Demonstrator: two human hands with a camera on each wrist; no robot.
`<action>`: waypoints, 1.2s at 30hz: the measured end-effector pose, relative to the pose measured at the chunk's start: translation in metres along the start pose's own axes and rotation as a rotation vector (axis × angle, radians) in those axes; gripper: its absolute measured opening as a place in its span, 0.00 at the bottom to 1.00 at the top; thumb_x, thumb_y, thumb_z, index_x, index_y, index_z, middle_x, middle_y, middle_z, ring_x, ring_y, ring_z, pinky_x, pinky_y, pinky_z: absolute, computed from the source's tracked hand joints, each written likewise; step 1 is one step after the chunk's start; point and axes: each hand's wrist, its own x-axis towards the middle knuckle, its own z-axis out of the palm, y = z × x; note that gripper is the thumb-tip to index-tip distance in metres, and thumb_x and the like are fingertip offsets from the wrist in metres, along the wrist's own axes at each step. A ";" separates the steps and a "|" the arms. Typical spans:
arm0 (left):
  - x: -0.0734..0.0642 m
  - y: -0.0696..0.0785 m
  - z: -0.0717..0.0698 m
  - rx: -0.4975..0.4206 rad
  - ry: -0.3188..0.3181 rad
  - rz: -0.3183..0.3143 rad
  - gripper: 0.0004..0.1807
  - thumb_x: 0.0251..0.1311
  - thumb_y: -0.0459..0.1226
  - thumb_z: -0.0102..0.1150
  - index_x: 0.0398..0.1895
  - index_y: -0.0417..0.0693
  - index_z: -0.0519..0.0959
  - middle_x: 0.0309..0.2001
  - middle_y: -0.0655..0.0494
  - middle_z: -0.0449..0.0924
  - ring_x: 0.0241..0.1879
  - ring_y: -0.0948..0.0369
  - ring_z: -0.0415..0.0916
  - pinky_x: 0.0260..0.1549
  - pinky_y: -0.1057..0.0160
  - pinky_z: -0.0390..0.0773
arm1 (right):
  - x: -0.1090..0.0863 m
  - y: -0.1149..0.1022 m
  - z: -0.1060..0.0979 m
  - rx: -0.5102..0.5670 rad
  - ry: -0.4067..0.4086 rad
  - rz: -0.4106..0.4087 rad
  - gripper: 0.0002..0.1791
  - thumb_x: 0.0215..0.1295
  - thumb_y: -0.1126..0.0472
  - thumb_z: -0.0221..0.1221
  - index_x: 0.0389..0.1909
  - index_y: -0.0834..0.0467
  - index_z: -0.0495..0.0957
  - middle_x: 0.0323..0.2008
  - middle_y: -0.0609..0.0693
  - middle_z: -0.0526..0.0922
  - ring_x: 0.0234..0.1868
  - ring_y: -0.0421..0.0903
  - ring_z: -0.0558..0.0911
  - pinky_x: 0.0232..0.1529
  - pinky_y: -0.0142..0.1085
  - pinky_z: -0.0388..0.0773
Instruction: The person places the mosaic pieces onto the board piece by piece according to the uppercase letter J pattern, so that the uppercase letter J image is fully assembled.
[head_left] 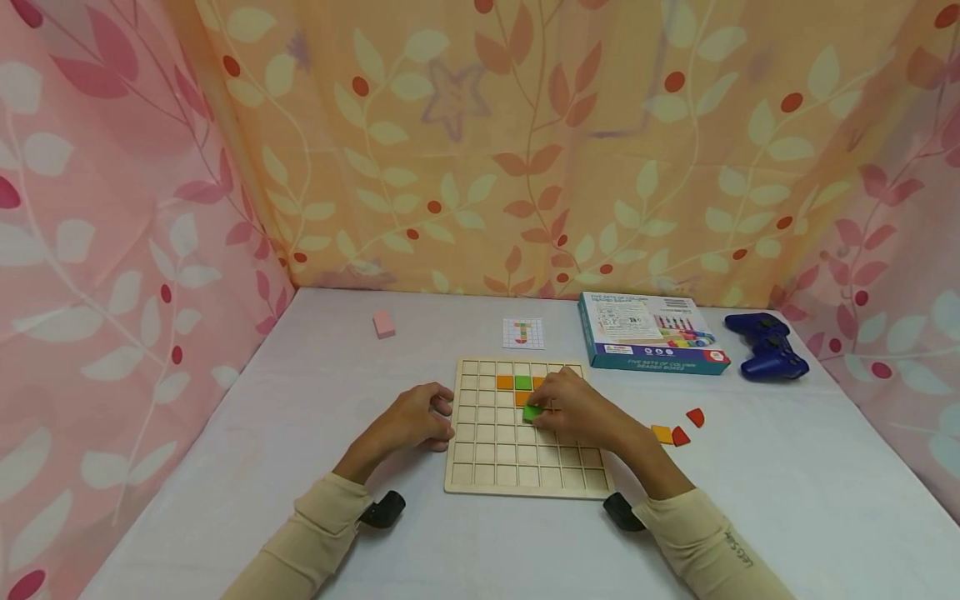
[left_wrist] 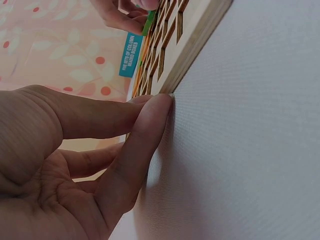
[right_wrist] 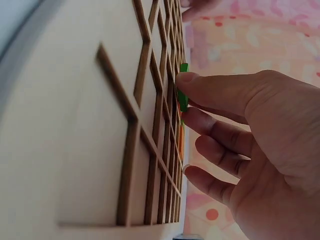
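Note:
A wooden grid board (head_left: 485,476) lies on the table in front of me. At its left edge is my left hand (head_left: 411,418); the fingertips (left_wrist: 161,102) touch the side of the board. My right hand (head_left: 579,408) is over the upper middle of the board and pinches a green square tile (right_wrist: 183,87) between thumb and fingers. In the head view this tile overlaps the cell just below an orange tile (head_left: 521,399). Above that, a row holds an orange tile (head_left: 505,382), a green tile (head_left: 522,382) and another orange tile (head_left: 537,382), partly hidden by the right hand.
A small pattern card (head_left: 522,333) lies behind the board, with a pink block (head_left: 384,324) to its left. A boxed set (head_left: 652,333) and blue game controller (head_left: 767,346) are back right. Right of the board lie a yellow-orange tile (head_left: 662,434) and two red pieces (head_left: 696,417).

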 end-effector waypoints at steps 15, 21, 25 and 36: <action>-0.002 0.002 -0.001 0.015 0.005 -0.009 0.31 0.58 0.21 0.68 0.66 0.33 0.74 0.54 0.42 0.77 0.37 0.57 0.83 0.35 0.61 0.91 | 0.004 -0.007 0.005 0.034 -0.005 0.040 0.13 0.65 0.59 0.74 0.50 0.54 0.90 0.42 0.43 0.85 0.50 0.46 0.74 0.50 0.39 0.77; -0.001 0.001 0.001 0.014 0.010 -0.005 0.30 0.58 0.21 0.68 0.66 0.33 0.74 0.53 0.43 0.77 0.37 0.57 0.82 0.35 0.62 0.91 | 0.002 -0.006 0.004 0.060 -0.021 0.024 0.14 0.65 0.59 0.74 0.51 0.55 0.90 0.44 0.44 0.87 0.49 0.45 0.74 0.49 0.38 0.75; 0.001 -0.001 0.001 0.004 0.010 -0.006 0.30 0.58 0.21 0.68 0.65 0.33 0.74 0.52 0.44 0.77 0.37 0.57 0.82 0.34 0.62 0.91 | -0.002 -0.003 -0.001 0.074 -0.032 0.013 0.14 0.66 0.60 0.72 0.52 0.55 0.90 0.48 0.46 0.88 0.52 0.47 0.75 0.53 0.41 0.77; 0.002 -0.002 0.001 0.007 0.011 -0.009 0.30 0.58 0.21 0.68 0.65 0.34 0.75 0.52 0.44 0.77 0.37 0.57 0.82 0.34 0.61 0.91 | -0.019 0.023 -0.031 0.141 -0.034 0.198 0.22 0.60 0.58 0.77 0.55 0.54 0.89 0.51 0.47 0.87 0.57 0.51 0.77 0.59 0.49 0.80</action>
